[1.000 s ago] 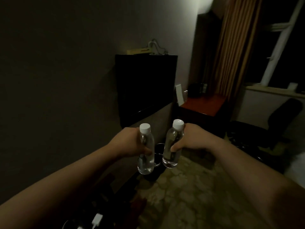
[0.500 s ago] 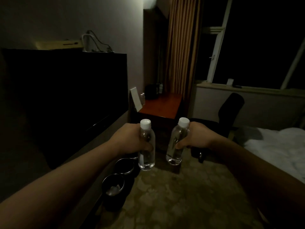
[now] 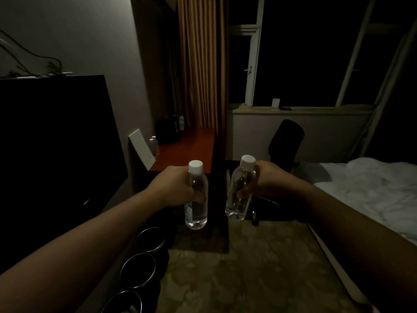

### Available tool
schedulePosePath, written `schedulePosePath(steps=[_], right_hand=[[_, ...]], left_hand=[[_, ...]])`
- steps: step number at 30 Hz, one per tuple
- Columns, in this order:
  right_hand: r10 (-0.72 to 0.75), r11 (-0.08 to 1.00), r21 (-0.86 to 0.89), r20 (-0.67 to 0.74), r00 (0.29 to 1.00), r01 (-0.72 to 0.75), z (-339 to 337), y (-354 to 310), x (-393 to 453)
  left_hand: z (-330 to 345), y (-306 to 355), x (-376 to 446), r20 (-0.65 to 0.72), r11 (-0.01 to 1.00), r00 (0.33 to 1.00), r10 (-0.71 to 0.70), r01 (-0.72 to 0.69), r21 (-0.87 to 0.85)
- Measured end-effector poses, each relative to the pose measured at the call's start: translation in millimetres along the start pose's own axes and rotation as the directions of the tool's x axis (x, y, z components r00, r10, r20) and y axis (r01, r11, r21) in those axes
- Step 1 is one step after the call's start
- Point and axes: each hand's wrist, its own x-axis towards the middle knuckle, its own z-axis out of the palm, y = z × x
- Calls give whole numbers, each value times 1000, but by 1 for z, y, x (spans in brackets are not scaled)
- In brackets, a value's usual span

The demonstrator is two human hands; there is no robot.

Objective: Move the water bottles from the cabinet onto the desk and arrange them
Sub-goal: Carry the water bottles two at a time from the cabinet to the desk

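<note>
Two bottles carried toward the desk (image 3: 189, 150).
The left hand (image 3: 174, 185) grips one bottle (image 3: 196, 199), the right hand (image 3: 265, 177) another (image 3: 239, 193), both mid-air; in this dim room, either could clip the desk's near edge.

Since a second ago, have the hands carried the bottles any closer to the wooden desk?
Yes. The left hand and right hand, each gripping a water bottle, now sit just short of the desk, which looms larger ahead.
</note>
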Motion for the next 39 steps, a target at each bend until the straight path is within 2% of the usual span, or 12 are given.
schedulePosePath(steps=[4, 9, 19, 29, 35, 39], right_hand=[[-12, 1000, 16, 6, 1000, 12, -20, 44, 68], [-27, 1000, 5, -14, 1000, 27, -64, 104, 171], [-131, 983, -111, 150, 980, 149, -142, 185, 367], [-237, 960, -94, 223, 946, 263, -129, 217, 561], [-291, 945, -82, 236, 927, 317, -113, 212, 700], [-331, 927, -103, 236, 914, 362, -97, 196, 790]], left_hand=[[16, -13, 81, 36, 1000, 999, -6, 7, -29], [33, -22, 196, 34, 999, 999, -18, 16, 34], [54, -39, 404, -88, 992, 988, -126, 123, -39], [41, -135, 550, -162, 963, 950, -268, 266, -37], [2, -213, 646, -240, 963, 942, -237, 259, 67], [-27, -266, 698, -296, 945, 917, -267, 308, 105]])
